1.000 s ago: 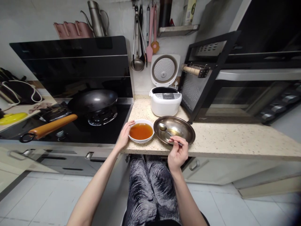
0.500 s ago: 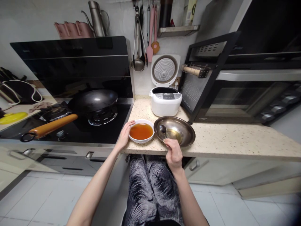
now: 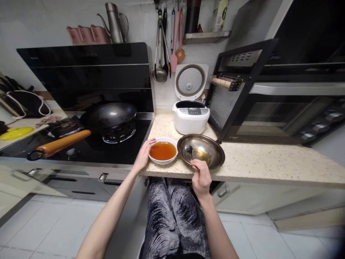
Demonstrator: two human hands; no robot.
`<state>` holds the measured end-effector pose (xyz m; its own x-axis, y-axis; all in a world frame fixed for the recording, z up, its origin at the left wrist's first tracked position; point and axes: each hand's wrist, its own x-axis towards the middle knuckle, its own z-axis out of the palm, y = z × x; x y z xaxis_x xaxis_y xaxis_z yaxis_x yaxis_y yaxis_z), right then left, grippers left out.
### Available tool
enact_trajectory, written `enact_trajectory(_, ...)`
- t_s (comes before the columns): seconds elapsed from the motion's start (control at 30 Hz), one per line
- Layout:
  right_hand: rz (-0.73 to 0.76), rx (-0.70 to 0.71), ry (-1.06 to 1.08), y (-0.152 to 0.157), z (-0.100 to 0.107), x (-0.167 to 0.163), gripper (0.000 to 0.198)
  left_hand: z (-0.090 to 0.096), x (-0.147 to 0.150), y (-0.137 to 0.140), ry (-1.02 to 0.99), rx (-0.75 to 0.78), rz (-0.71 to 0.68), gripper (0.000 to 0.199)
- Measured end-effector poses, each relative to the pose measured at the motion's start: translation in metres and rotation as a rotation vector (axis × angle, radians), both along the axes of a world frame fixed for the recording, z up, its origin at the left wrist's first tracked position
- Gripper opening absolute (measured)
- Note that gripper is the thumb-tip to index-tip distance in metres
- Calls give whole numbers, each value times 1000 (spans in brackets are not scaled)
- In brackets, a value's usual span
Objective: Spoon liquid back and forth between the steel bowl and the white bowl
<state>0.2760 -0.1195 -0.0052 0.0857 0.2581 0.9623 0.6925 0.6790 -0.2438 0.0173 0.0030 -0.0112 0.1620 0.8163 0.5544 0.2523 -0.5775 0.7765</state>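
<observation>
A white bowl (image 3: 163,162) of reddish-brown liquid (image 3: 163,150) stands near the counter's front edge. My left hand (image 3: 145,154) holds its left side, with the fingers at the rim. Beside it on the right is a wide metal basin (image 3: 215,153) with a little yellowish liquid (image 3: 201,155) in the bottom. My right hand (image 3: 201,178) is closed around the handle of a metal spoon (image 3: 189,149), whose head hangs over the left part of the basin. The fingers hide most of the handle.
Behind the basin stands a white rice cooker (image 3: 191,120) with its lid up. Left, a black wok (image 3: 110,114) with a wooden handle (image 3: 63,144) sits on the gas stove (image 3: 113,154). A dark oven (image 3: 277,115) borders the counter (image 3: 269,163) at the right.
The spoon's head has shifted slightly within the basin. My left hand keeps its hold on the bowl. The whole view has moved a little.
</observation>
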Motion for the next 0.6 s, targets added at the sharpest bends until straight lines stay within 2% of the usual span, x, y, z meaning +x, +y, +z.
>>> enact_trajectory(0.2, 0, 52, 202, 0, 5, -6, 23, 1, 0, -1, -6, 4, -10, 42)
enact_trajectory(0.43, 154, -8, 142, 4, 7, -27, 23, 1, 1, 0, -10, 11, -14, 41)
enact_trajectory(0.6, 198, -49, 57, 9, 7, -41, 24, -1, 0, 1, -2, 6, -8, 42)
